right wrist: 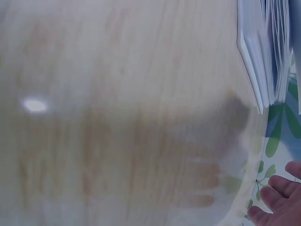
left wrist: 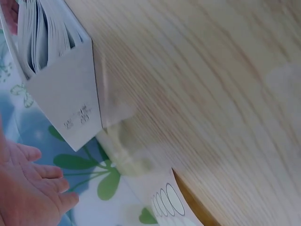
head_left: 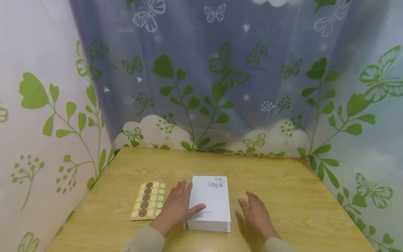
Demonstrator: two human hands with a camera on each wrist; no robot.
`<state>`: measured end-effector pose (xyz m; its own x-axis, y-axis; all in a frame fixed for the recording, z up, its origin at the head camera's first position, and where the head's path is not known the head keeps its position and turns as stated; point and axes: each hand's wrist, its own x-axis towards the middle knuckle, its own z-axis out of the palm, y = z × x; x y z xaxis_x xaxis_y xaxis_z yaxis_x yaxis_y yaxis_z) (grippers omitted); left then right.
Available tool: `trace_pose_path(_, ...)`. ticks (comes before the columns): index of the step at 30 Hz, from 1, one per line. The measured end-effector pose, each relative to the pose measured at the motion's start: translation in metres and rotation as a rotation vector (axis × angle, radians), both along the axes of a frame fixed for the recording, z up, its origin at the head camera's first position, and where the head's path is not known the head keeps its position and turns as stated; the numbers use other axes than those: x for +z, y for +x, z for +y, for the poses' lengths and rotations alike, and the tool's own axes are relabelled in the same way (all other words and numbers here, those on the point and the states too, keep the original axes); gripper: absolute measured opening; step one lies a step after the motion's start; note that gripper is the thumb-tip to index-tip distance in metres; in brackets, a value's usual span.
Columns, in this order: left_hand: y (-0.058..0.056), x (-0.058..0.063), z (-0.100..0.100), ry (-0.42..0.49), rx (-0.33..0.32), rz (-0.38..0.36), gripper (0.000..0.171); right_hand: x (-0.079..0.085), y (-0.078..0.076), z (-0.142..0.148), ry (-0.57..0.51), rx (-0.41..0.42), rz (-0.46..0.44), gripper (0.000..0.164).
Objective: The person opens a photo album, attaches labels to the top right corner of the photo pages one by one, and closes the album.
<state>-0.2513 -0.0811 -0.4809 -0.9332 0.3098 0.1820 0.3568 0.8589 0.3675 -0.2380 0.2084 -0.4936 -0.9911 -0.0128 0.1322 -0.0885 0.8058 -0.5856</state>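
Observation:
A thick white box-shaped book [head_left: 211,199] lies flat on the table with dark printed characters on its cover. Its spine [left wrist: 70,94] and the edges of its loose-looking pages [right wrist: 277,52] show in the wrist views. Just left of the book is my left hand [head_left: 176,204], fingers extended, the thumb overlapping the cover in the head view. The left wrist view shows this hand [left wrist: 33,188] palm side, with a gap to the spine. On the book's right, my right hand [head_left: 256,213] hovers apart from it, relaxed and holding nothing; its fingers [right wrist: 277,193] spread slightly.
Left of the book lies a sheet of round yellow and brown stickers [head_left: 148,201], partly behind the left hand. Wood-grain table [head_left: 283,182] runs back to a curtain [head_left: 201,87] printed with leaves and butterflies, which also hangs along both sides.

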Motion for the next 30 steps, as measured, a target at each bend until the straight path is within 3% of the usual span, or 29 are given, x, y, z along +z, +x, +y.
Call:
trace_pose_path(14,0.014,0.005,0.02,-0.088,-0.042,0.003,0.106,0.001,0.011,-0.006,-0.125,-0.01,-0.071,0.062)
trace_pose_path(21,0.02,0.006,0.034,-0.151,-0.062,0.086,0.105,0.004,0.018,-0.01,-0.202,0.004,-0.093,0.058)
trace_pose_path(30,0.028,0.004,0.049,-0.262,-0.058,0.225,0.098,0.004,0.031,-0.015,-0.223,0.023,-0.088,0.044)
